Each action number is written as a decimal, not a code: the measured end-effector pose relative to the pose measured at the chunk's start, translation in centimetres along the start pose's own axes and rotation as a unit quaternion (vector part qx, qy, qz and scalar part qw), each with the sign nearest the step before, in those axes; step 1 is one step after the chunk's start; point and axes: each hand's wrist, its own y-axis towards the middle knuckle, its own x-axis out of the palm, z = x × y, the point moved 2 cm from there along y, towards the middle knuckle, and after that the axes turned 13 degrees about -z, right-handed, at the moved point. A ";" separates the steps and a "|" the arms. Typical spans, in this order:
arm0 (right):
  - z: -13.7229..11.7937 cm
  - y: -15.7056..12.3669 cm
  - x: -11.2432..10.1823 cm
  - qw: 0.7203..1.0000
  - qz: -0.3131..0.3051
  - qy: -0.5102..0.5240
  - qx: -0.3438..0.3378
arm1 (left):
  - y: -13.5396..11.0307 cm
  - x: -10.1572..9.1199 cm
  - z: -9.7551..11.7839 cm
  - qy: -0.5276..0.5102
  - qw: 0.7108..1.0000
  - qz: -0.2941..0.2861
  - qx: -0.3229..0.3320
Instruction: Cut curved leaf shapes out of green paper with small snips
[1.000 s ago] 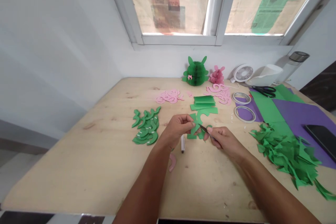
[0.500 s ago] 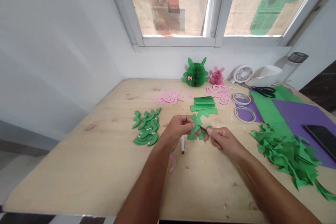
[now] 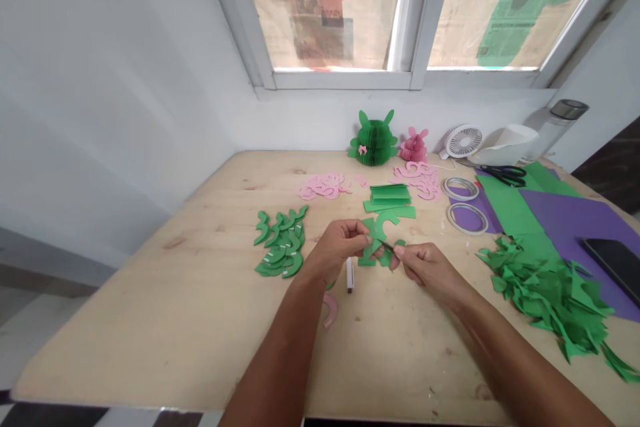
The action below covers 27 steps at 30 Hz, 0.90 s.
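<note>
Almost no shift: left hand and right hand tight on curved green cutout

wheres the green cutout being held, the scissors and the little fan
green cutout (image 3: 379, 225), head view, on its upper curved part
scissors (image 3: 510, 175), head view, on the black handles
fan (image 3: 463, 140), head view, on the middle of the round grille

- pale wooden surface set into a room corner.
- plain white walls on the left and behind.
- wide white-framed window above, papered over, glowing with soft daylight.
</note>
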 end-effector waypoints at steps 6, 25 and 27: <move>-0.3 -0.1 0.1 1.000 0.005 -0.007 0.003 | 0.0 -0.2 -0.2 0.005 1.000 0.002 -0.003; -0.3 0.0 0.2 1.000 0.009 -0.003 0.004 | -0.1 0.0 0.3 0.002 1.000 -0.008 -0.018; -0.3 -0.1 0.2 1.000 0.010 0.000 0.002 | -0.1 0.0 0.3 -0.001 1.000 -0.007 -0.016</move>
